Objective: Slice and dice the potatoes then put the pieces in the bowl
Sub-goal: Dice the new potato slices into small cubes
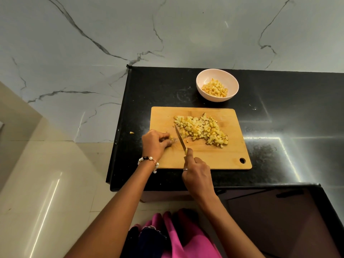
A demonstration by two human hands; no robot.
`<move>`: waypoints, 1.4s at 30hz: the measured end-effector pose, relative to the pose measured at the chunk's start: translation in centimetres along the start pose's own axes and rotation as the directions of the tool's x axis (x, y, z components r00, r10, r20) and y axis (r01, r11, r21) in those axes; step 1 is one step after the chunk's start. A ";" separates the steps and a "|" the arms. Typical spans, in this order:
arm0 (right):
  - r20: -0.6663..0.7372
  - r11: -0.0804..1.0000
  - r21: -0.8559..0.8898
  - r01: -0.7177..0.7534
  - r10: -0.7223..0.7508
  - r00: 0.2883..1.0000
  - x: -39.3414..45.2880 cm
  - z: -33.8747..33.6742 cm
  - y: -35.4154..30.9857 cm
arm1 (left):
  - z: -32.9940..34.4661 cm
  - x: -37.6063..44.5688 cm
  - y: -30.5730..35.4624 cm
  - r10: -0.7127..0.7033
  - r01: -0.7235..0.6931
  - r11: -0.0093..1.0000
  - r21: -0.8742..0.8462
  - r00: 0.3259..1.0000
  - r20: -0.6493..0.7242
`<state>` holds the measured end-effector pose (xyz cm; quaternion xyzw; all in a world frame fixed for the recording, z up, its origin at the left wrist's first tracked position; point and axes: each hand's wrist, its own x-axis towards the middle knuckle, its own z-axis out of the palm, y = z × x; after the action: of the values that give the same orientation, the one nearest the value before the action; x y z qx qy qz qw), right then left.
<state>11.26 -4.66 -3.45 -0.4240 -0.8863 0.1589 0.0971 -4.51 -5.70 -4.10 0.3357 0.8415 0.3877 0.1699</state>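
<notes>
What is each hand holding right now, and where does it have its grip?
The right hand grips the knife by its handle, forefinger along the top. The left hand pins a small potato piece under curled fingertips on the cutting board.

Diced potato on the board and in the bowl

A heap of yellow potato cubes (202, 130) lies just right of the left grip (155, 143), which pinches a small uncut piece (171, 140); beyond both grips, the white bowl (217, 85) sits upright, partly filled with cubes.
</notes>
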 end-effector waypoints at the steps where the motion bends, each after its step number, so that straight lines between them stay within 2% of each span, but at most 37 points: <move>1: 0.002 1.000 0.021 0.014 -0.014 1.000 0.0 0.1 -0.2 | 0.0 -0.1 0.0 -0.009 0.009 1.000 0.001 1.000 -0.012; 7: 0.028 0.999 0.023 0.036 -0.037 0.999 -0.3 0.7 -0.8 | 0.8 -0.7 0.2 -0.029 0.034 0.998 0.048 0.994 -0.109; 10: 0.073 0.997 -0.064 0.031 -0.026 0.997 -0.5 0.6 -1.1 | 0.8 -0.4 0.2 -0.015 0.020 0.999 0.046 0.994 -0.111; 15: -0.006 0.978 -0.192 0.080 -0.083 0.997 1.0 1.1 -2.1 | 0.9 -0.1 0.3 0.003 0.002 0.999 0.045 0.994 -0.112; 21: -0.002 0.977 -0.194 0.084 -0.086 0.996 -2.8 0.8 -0.4 | 0.9 -0.2 0.4 0.002 0.004 0.999 0.046 0.992 -0.128; 27: -0.061 0.999 -0.052 0.001 -0.004 0.998 -1.3 0.8 0.6 | 0.7 -0.5 0.1 0.046 -0.038 0.997 0.065 0.991 -0.126; 30: -0.093 0.999 0.022 0.038 -0.036 0.995 -0.6 0.4 0.6 | 0.1 -0.4 -0.2 0.016 -0.015 1.000 0.003 0.993 -0.113; 32: -0.082 0.995 0.066 0.071 -0.065 0.995 -0.9 0.2 0.2 | -0.4 -0.3 -0.4 -0.063 0.050 0.992 -0.115 0.992 -0.112; 36: -0.022 0.992 -0.061 0.110 -0.112 0.993 -2.1 1.4 -1.1 | -0.5 -0.2 -0.5 -0.255 0.184 0.910 -0.371 0.955 -0.153; 38: -0.027 0.989 -0.123 0.086 -0.090 0.996 -1.8 1.7 -1.2 | -0.1 -0.4 -0.5 -0.258 0.181 0.912 -0.367 0.951 -0.173; 42: -0.095 0.985 -0.170 0.019 -0.036 0.995 0.2 1.1 0.2 | 0.5 -0.6 -0.5 -0.173 0.111 0.957 -0.266 0.959 -0.224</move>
<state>10.98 -4.63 -4.50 -0.4257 -0.8966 0.0609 0.1060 -4.01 -6.10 -4.80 0.1993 0.8222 0.5161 0.1335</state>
